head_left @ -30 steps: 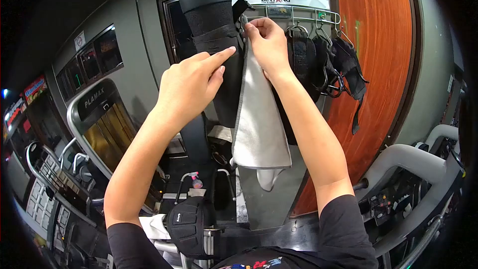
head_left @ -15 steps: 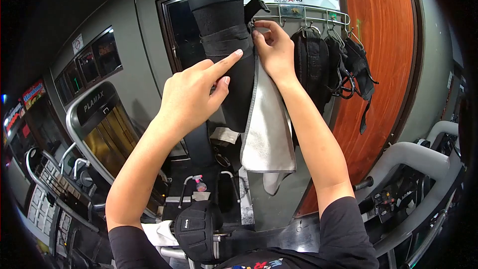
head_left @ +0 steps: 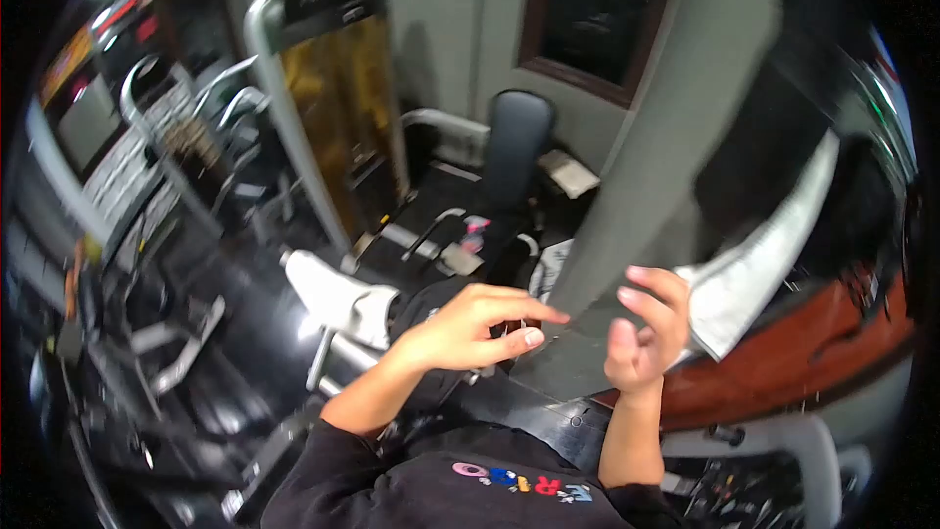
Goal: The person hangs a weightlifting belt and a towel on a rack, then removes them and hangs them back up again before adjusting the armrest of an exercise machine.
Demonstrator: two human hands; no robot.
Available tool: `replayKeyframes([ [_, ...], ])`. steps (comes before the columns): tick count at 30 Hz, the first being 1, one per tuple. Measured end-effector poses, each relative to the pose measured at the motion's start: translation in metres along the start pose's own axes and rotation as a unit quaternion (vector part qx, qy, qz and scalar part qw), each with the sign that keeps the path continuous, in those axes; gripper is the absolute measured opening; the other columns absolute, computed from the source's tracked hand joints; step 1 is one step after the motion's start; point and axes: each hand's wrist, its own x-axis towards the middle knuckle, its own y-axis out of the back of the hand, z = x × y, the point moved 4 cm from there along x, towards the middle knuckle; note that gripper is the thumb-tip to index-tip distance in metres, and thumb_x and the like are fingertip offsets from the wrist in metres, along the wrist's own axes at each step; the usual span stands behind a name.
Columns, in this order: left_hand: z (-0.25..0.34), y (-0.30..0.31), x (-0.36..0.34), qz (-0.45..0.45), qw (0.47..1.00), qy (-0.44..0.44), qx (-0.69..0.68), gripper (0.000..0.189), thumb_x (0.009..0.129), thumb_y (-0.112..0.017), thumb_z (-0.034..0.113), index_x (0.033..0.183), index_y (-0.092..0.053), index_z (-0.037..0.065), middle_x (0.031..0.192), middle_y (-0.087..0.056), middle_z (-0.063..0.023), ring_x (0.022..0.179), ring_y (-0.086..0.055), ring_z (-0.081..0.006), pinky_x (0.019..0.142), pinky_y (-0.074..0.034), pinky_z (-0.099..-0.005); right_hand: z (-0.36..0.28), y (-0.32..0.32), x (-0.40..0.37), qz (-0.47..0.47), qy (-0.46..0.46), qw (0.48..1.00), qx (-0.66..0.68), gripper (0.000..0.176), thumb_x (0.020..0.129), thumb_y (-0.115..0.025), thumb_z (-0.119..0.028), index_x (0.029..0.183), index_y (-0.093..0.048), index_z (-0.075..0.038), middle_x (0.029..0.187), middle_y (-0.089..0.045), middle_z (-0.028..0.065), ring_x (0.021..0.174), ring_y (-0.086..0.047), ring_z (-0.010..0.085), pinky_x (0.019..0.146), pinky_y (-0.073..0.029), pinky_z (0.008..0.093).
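My left hand [head_left: 480, 325] is held out in front of my chest, fingers stretched and nothing in them. Close beside it, my right hand [head_left: 651, 333] is raised with its fingers loosely curled and apart, also bare. The white cloth [head_left: 759, 279] hangs just right of my right hand, whose fingers overlap its lower edge in this view. Above the cloth, a black wrap [head_left: 759, 142] goes round the grey pillar [head_left: 641, 176]. Behind my left hand, a black padded piece [head_left: 431, 309] is partly hidden.
A second white towel [head_left: 338, 299] drapes over a machine part at the left. Beyond it stand a weight machine [head_left: 338, 108], a black backrest [head_left: 519, 142] and a pink-topped spray bottle [head_left: 476, 232]. Grey machine tubing [head_left: 764, 441] is at lower right, near a reddish wooden door [head_left: 783, 377].
My view has swung left and down, shifting the pillar and hanging cloth to the right. My right hand has come away from the cloth's top, and both hands have lowered.
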Motion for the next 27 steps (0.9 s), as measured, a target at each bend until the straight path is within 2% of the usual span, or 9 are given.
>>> replayKeyframes([
  [3,-0.053,0.006,-0.099,0.133,0.971,0.161,-0.111,0.026,0.098,-0.063,0.019,0.117,-0.072,0.003,0.090,-0.072,-0.0099,0.076,-0.069,-0.0151,0.069,-0.054,-0.0298,0.026,-0.051,-0.047,-0.115,-0.230,0.963,0.077,0.017,0.092,-0.063,-0.012,0.104,-0.069,-0.002,0.107,-0.068,0.0166,0.098,-0.066,0.0300,0.090,-0.051,0.0393],
  [5,-0.072,0.021,-0.170,0.297,0.914,0.247,-0.127,0.020,0.099,-0.061,0.014,0.109,-0.073,0.003,0.091,-0.072,-0.0094,0.075,-0.069,-0.0144,0.063,-0.056,-0.0277,0.037,-0.071,-0.066,-0.122,-0.272,0.943,0.149,0.017,0.092,-0.063,-0.010,0.105,-0.069,-0.001,0.107,-0.068,0.0164,0.100,-0.066,0.0287,0.092,-0.051,0.0377],
  [7,-0.092,0.059,-0.242,0.496,0.839,0.223,-0.024,0.015,0.098,-0.062,0.013,0.095,-0.069,0.000,0.085,-0.070,-0.0078,0.067,-0.064,-0.0111,0.060,-0.054,-0.0252,0.035,-0.096,-0.065,-0.160,-0.272,0.936,0.154,0.016,0.093,-0.062,-0.009,0.105,-0.069,-0.001,0.106,-0.068,0.0156,0.099,-0.066,0.0276,0.091,-0.051,0.0367],
  [10,-0.114,0.126,-0.322,0.630,0.726,0.259,0.099,0.024,0.102,-0.059,0.022,0.108,-0.066,-0.001,0.078,-0.061,-0.0011,0.071,-0.057,-0.0085,0.070,-0.049,-0.0258,0.023,-0.144,-0.052,-0.231,-0.250,0.925,0.172,0.016,0.092,-0.063,-0.008,0.104,-0.070,-0.001,0.105,-0.069,0.0157,0.098,-0.066,0.0282,0.089,-0.051,0.0365],
  [14,-0.176,0.138,-0.379,0.580,0.692,0.420,0.092,0.039,0.106,-0.052,0.039,0.128,-0.060,0.007,0.102,-0.067,-0.0013,0.080,-0.058,-0.0065,0.067,-0.045,-0.0222,-0.005,-0.205,-0.046,-0.323,-0.181,0.907,0.199,0.016,0.087,-0.066,-0.008,0.102,-0.071,-0.005,0.106,-0.072,0.0106,0.097,-0.066,0.0299,0.090,-0.047,0.0395],
  [17,-0.203,0.105,-0.370,0.452,0.703,0.546,-0.052,0.063,0.102,-0.046,0.060,0.134,-0.053,0.006,0.101,-0.068,-0.0047,0.081,-0.061,-0.0087,0.062,-0.045,-0.0250,-0.018,-0.234,-0.051,-0.357,-0.176,0.888,0.229,0.015,0.088,-0.066,-0.008,0.102,-0.072,-0.005,0.103,-0.072,0.0119,0.098,-0.066,0.0302,0.090,-0.048,0.0394],
  [20,-0.220,0.098,-0.353,0.389,0.694,0.599,-0.086,0.061,0.100,-0.053,0.054,0.129,-0.056,0.000,0.101,-0.069,-0.0077,0.086,-0.064,-0.0122,0.069,-0.050,-0.0292,-0.022,-0.246,-0.057,-0.356,-0.220,0.869,0.263,0.015,0.089,-0.065,-0.008,0.102,-0.072,-0.004,0.101,-0.072,0.0132,0.097,-0.067,0.0308,0.089,-0.050,0.0391],
  [23,-0.213,0.120,-0.331,0.536,0.715,0.433,-0.117,0.036,0.092,-0.067,0.027,0.110,-0.069,-0.004,0.105,-0.070,-0.0084,0.094,-0.064,-0.0172,0.086,-0.049,-0.0335,-0.020,-0.244,-0.058,-0.348,-0.252,0.867,0.253,0.015,0.089,-0.064,-0.007,0.102,-0.072,-0.003,0.100,-0.072,0.0147,0.095,-0.068,0.0309,0.087,-0.051,0.0381],
  [27,-0.186,0.183,-0.316,0.590,0.729,0.299,-0.176,0.037,0.091,-0.068,0.024,0.116,-0.063,-0.002,0.106,-0.068,-0.0069,0.096,-0.064,-0.0175,0.085,-0.050,-0.0332,-0.012,-0.231,-0.070,-0.309,-0.328,0.846,0.285,0.015,0.089,-0.063,-0.005,0.101,-0.071,-0.001,0.098,-0.071,0.0144,0.093,-0.068,0.0287,0.085,-0.052,0.0365],
])
